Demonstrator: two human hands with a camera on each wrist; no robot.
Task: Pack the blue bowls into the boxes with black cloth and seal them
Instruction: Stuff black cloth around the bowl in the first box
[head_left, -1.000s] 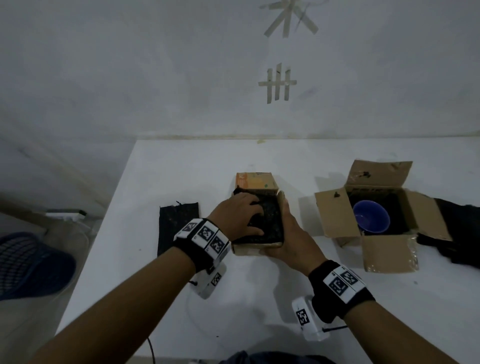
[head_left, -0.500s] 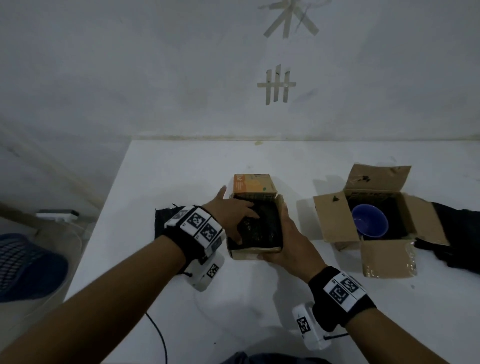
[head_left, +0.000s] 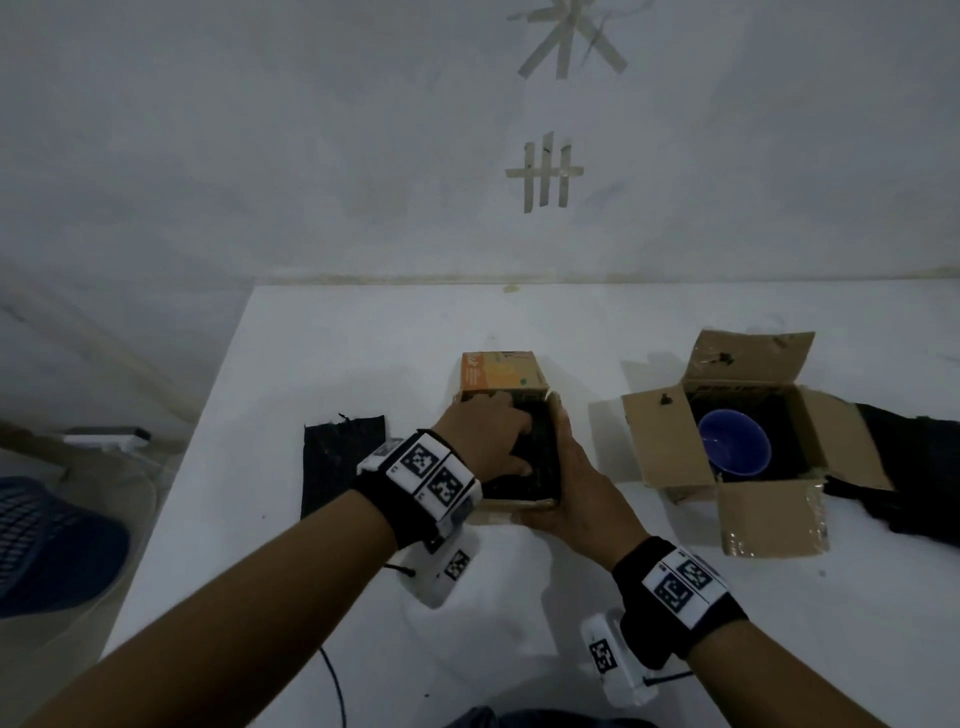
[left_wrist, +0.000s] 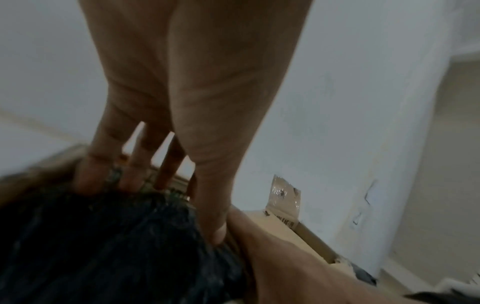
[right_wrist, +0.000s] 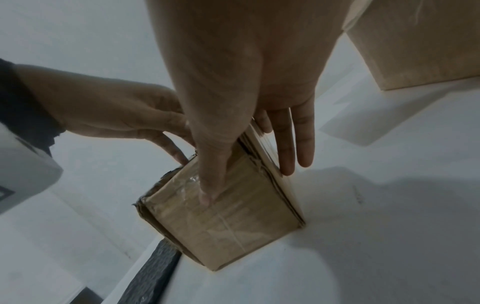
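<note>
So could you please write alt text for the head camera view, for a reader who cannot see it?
A person's left hand presses black cloth into a small cardboard box on a white table while the right hand steadies its side. To the right, an open box holds a blue bowl.

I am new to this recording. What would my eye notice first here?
Both hands meet at the small cardboard box in the middle: the left hand presses black cloth into it, the right hand steadies its side. To the right, a round blue bowl sits in an open brown cardboard box.
</note>
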